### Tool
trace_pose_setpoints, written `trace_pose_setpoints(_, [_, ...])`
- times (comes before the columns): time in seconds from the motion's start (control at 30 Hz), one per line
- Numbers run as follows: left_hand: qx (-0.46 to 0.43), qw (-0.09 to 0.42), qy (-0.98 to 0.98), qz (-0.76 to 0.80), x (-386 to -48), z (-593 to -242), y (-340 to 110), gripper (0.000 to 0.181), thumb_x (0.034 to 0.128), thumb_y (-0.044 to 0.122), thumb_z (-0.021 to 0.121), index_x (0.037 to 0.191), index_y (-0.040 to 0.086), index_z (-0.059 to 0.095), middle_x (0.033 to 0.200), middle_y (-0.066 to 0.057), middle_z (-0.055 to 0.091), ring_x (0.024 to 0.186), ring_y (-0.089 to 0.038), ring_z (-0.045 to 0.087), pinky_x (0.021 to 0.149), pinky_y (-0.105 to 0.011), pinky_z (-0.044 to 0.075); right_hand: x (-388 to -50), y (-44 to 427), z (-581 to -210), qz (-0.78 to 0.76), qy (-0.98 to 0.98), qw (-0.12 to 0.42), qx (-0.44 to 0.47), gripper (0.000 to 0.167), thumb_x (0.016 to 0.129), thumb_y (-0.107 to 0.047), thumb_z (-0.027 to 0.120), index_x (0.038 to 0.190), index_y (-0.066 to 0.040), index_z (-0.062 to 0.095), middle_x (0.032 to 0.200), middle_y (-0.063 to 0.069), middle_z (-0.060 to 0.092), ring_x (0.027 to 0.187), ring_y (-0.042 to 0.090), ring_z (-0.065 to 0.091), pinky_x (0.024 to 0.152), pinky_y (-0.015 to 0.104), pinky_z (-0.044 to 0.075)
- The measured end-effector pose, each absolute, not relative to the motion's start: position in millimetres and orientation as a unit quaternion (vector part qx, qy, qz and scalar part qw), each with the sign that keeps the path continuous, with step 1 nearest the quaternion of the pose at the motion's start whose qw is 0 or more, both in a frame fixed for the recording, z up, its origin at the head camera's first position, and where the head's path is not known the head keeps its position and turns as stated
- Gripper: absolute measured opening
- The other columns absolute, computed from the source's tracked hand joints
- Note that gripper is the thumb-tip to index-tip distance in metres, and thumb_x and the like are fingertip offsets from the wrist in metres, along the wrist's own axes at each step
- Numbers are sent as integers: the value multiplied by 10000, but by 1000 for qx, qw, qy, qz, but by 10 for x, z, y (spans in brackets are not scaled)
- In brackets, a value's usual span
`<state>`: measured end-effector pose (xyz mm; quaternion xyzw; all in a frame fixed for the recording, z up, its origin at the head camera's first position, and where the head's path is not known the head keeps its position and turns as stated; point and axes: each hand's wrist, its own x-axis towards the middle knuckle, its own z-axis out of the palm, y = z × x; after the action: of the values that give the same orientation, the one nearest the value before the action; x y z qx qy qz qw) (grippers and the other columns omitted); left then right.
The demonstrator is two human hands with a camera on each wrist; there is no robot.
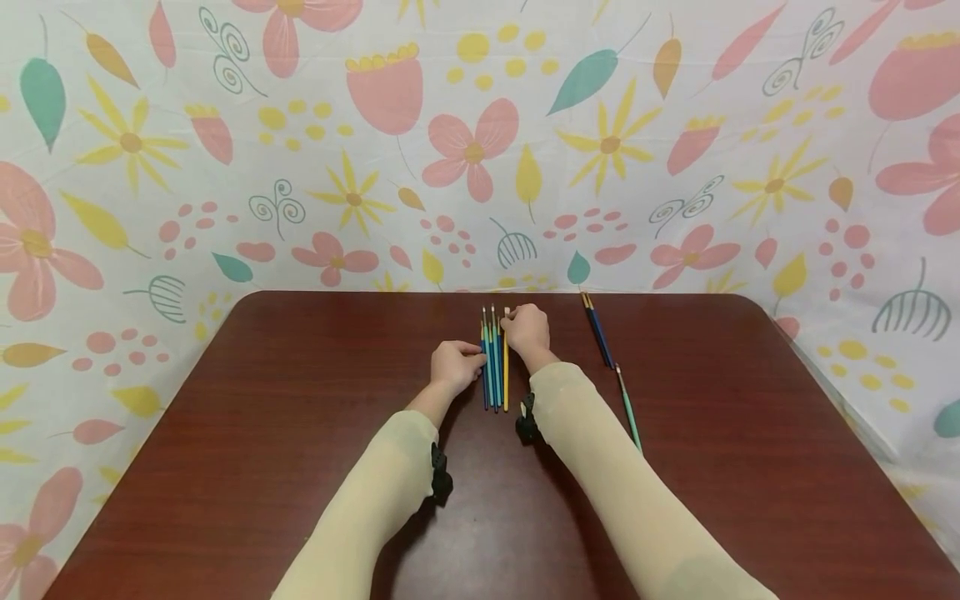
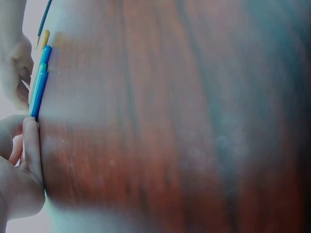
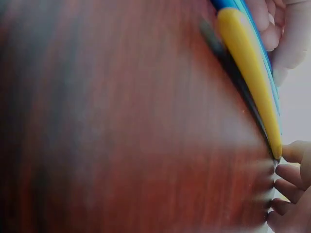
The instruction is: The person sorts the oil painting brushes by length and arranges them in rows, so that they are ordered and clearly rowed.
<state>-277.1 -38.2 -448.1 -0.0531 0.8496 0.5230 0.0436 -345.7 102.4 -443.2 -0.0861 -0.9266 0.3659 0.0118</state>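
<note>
Several thin blue and teal paintbrushes (image 1: 492,375) lie side by side on the table, their tips toward the wall. A yellow paintbrush (image 1: 506,379) lies along the right side of this row. My right hand (image 1: 528,327) pinches the yellow brush near its far end; in the right wrist view its fingertips meet that brush (image 3: 250,63) low on the right. Against the row's left side rests my left hand (image 1: 454,363), thumb and finger extended and touching the outer brushes. The left wrist view shows those fingertips at a blue handle (image 2: 40,92).
Dark blue paintbrushes (image 1: 597,331) lie at the table's back right, with a green-handled paintbrush (image 1: 628,408) nearer me, partly behind my right sleeve. The brown table (image 1: 300,433) ends at a flower-printed cloth (image 1: 300,192).
</note>
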Motion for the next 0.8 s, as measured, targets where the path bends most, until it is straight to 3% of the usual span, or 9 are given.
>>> trace_pose_setpoints(0.2, [-47,43,851,521,-2763,-4468,-383,199,876,174,667,1020,54,734,774,-90,719,603,-112,633,589,-266,545,-3468,1030,-4417,349,-932,11,-96,321,930,-243,585,661,-86,663,1269,86,618,586,173,547,528,278,434])
trace_pose_setpoints(0.3, [-48,41,853,519,-2763,-4472,-383,198,877,175,666,1019,55,735,775,-89,720,605,-113,636,588,-264,544,-3469,1035,-4410,352,-930,6,-104,350,931,-235,585,610,-101,632,1272,83,619,499,156,497,470,269,407])
trace_pose_setpoints(0.5, [-53,40,851,521,-2762,-4475,-382,200,878,174,666,1021,53,734,782,-95,719,616,-122,641,595,-269,547,-3467,1040,-4412,355,-928,5,-112,390,932,-228,576,564,-106,611,1243,85,638,479,159,495,446,261,391])
trace_pose_setpoints(0.67, [-54,41,851,520,-2757,-4470,-380,201,878,178,667,1019,51,735,791,-98,720,617,-119,639,600,-270,552,-3451,1036,-4422,359,-926,16,-113,430,924,-226,587,509,-122,544,894,120,709,426,162,451,423,268,368])
trace_pose_setpoints(0.73, [-53,42,851,521,-2756,-4466,-381,203,878,179,667,1020,49,734,798,-102,721,621,-120,642,603,-271,555,-3444,1034,-4422,362,-925,20,-114,422,921,-230,590,516,-118,552,675,114,644,434,165,452,428,274,367])
trace_pose_setpoints(0.8, [-53,42,850,523,-2758,-4464,-381,205,878,180,667,1022,50,734,809,-105,722,628,-121,644,607,-273,558,-3438,1033,-4417,366,-924,28,-113,390,917,-236,593,551,-104,598,575,68,581,468,174,486,445,278,384])
